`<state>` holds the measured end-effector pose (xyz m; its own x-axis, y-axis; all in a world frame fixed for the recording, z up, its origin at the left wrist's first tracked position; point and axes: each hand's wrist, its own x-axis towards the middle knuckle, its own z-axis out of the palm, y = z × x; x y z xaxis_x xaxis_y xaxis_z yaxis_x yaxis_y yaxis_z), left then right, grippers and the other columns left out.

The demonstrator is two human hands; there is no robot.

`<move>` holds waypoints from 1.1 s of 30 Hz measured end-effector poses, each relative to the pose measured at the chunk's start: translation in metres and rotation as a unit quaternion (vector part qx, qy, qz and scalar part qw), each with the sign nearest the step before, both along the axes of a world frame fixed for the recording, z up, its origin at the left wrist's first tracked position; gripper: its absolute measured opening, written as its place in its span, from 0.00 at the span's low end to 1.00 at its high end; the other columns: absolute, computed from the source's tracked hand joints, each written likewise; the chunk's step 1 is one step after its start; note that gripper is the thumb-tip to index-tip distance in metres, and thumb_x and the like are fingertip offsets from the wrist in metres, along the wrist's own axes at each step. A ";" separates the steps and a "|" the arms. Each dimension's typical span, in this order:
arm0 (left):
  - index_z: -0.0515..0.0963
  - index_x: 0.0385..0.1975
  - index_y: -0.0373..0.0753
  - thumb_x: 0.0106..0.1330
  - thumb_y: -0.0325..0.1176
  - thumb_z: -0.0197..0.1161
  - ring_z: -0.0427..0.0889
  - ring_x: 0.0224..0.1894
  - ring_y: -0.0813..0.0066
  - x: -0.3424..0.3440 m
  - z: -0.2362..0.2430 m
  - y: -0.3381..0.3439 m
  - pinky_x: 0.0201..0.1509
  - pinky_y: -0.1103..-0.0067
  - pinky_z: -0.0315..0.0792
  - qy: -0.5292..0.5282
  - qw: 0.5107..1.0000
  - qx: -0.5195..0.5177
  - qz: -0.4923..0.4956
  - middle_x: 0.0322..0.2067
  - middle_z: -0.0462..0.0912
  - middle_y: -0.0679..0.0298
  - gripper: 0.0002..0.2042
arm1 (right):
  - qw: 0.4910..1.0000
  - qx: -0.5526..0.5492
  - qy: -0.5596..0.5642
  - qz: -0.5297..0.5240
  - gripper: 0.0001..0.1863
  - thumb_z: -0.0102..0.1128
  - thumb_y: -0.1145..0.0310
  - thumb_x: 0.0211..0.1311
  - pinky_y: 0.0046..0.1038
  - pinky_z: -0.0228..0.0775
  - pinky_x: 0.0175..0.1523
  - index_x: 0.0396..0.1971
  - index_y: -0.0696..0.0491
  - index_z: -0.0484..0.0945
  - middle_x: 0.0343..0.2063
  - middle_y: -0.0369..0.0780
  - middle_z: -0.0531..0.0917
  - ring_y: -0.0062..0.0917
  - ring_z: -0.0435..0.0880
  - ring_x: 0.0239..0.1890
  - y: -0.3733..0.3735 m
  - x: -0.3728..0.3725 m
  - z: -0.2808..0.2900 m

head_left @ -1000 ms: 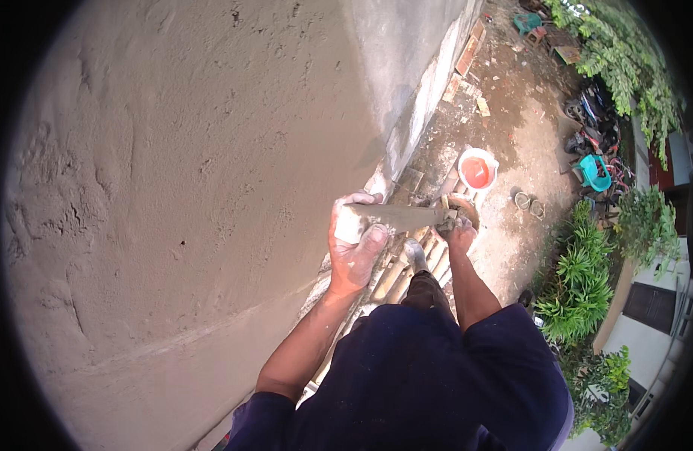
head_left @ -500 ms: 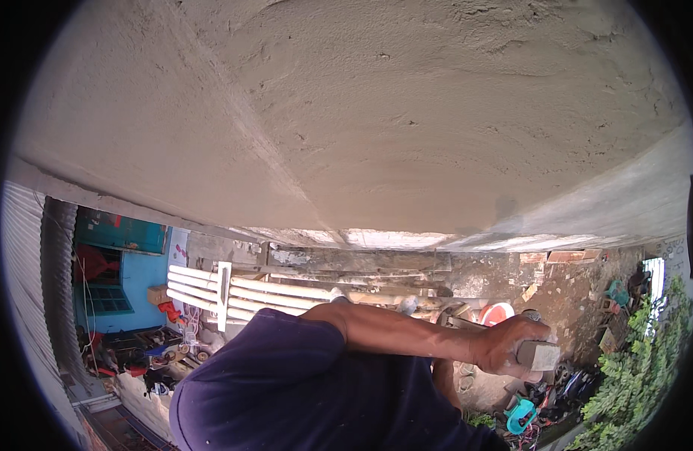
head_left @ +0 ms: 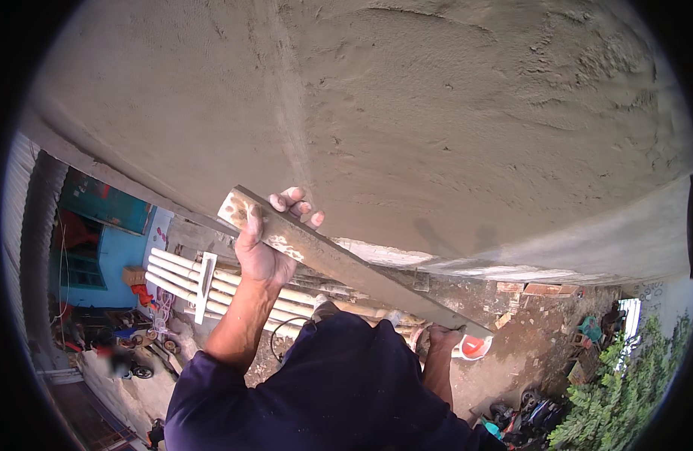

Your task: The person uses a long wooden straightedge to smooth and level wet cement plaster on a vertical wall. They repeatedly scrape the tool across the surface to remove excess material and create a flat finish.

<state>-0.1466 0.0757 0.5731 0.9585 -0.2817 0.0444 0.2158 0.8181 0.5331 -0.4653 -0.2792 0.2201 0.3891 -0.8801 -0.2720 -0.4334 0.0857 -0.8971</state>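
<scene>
Blue wall (head_left: 122, 263): background, far left
Red cloth (head_left: 142, 294): just below a brown box (head_left: 140, 277)
Poles (head_left: 170, 258): pale, side by side, crossed by a white board (head_left: 204, 287)
Foliage (head_left: 624, 387): green, leafy, lower right
Motorbikes (head_left: 538, 413): dark, clustered near the foliage

Here's a gap between the dark shirt (head_left: 324, 398) and the long board (head_left: 354, 267), but that board bars the way forward, the plastered wall (head_left: 437, 135) closes off beyond, pale poles (head_left: 174, 267) obstruct below
</scene>
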 end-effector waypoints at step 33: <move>0.69 0.49 0.41 0.74 0.38 0.55 0.82 0.30 0.76 0.197 -0.122 0.029 0.31 0.77 0.80 0.125 0.916 0.275 0.265 0.38 0.80 0.66 0.12 | 0.923 -0.007 -0.345 -0.168 0.27 0.59 0.49 0.67 0.32 0.69 0.22 0.48 0.56 0.64 0.41 0.45 0.77 0.30 0.79 0.30 -0.206 0.330 0.204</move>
